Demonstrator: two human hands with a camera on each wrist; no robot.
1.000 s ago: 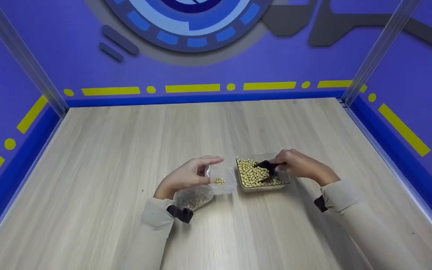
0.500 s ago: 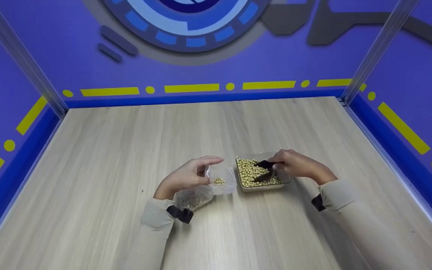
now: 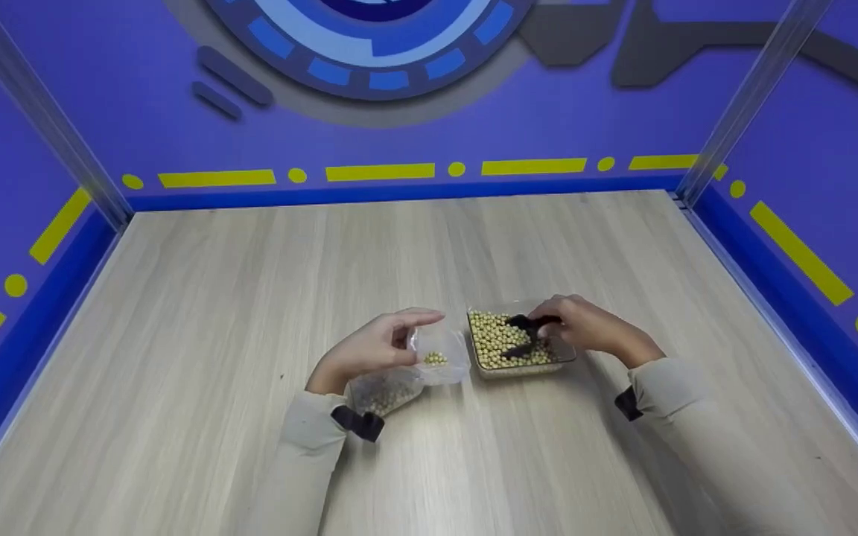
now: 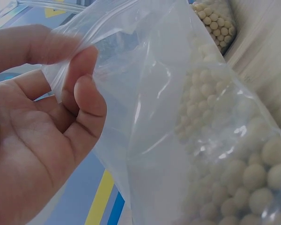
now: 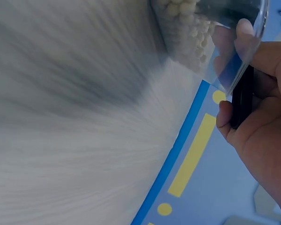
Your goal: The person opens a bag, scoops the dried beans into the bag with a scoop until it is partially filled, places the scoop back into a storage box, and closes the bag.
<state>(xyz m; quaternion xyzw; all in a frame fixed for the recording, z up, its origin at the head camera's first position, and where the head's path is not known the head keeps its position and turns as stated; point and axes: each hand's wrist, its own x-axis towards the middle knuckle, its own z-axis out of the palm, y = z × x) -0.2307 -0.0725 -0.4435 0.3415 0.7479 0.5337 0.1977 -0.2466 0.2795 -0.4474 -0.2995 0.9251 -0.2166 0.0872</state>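
Note:
My left hand (image 3: 373, 346) holds a clear zip bag (image 4: 145, 112) by its mouth. In the left wrist view its fingers are curled at the bag's open rim. Pale round beans (image 4: 239, 183) fill the lower part of the bag, which lies on the table. A rectangular clear container (image 3: 522, 374) of yellowish beans (image 3: 490, 335) stands just right of the bag. My right hand (image 3: 585, 325) grips a black scoop (image 3: 522, 351) over the container, its front end down among the beans. In the right wrist view, fingers and thumb wrap the black handle (image 5: 242, 101).
The pale wood-grain table (image 3: 250, 298) extends around both hands. Blue-purple panels with yellow markings (image 3: 380, 172) wall off its back and sides. Metal posts (image 3: 742, 97) stand at the back corners.
My right hand has shifted slightly left, and the scoop has turned and moved left through the beans. The left hand and the zip bag stay almost still.

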